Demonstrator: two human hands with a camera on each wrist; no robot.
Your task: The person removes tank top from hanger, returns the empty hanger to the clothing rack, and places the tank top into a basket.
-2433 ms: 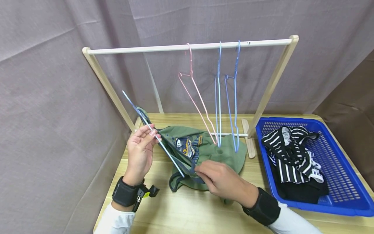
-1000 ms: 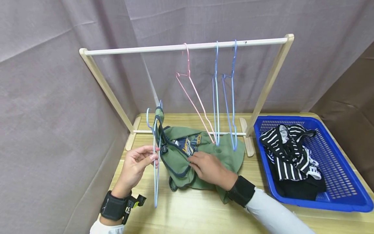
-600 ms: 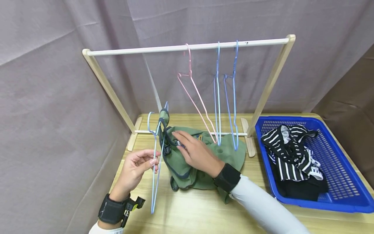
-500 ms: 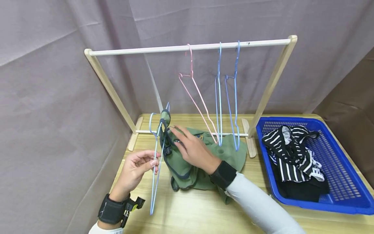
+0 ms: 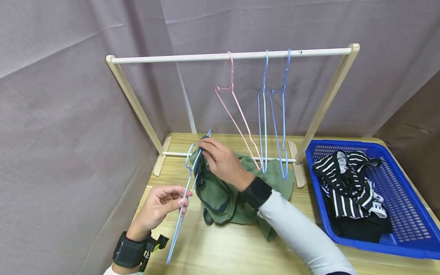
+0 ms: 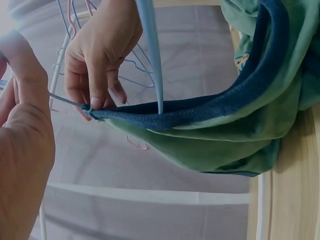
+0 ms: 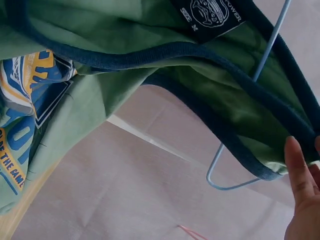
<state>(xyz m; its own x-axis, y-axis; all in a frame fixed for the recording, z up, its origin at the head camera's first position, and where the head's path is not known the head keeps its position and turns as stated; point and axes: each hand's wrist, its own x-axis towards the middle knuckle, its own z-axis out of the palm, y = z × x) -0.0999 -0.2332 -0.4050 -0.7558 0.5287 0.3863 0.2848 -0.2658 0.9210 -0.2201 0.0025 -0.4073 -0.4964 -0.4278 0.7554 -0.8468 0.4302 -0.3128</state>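
My left hand (image 5: 160,205) holds a light-blue wire hanger (image 5: 176,236) by its lower part, the hanger standing tilted with its hook toward the rack. One end of the hanger is inside a green sleeveless top (image 5: 220,196) with navy trim and a printed front. My right hand (image 5: 223,162) pinches that top at its strap, near the hanger's upper end. In the left wrist view, the right fingertips (image 6: 97,100) grip the navy trim. The right wrist view shows the hanger (image 7: 272,40) passing behind the neck edge, near a dark label (image 7: 207,15). Most of the top lies on the table.
A rack with a white bar (image 5: 192,58) stands behind; a pink hanger (image 5: 237,103) and two blue hangers (image 5: 283,114) hang from it over the top. At the right a blue basket (image 5: 407,214) contains striped (image 5: 347,187) and black clothes on the wooden table (image 5: 237,252).
The hanger has swung from a flat slant to upright and now leans right. My right hand let go of the lower trim, slid up and left over the top, and now pinches its strap.
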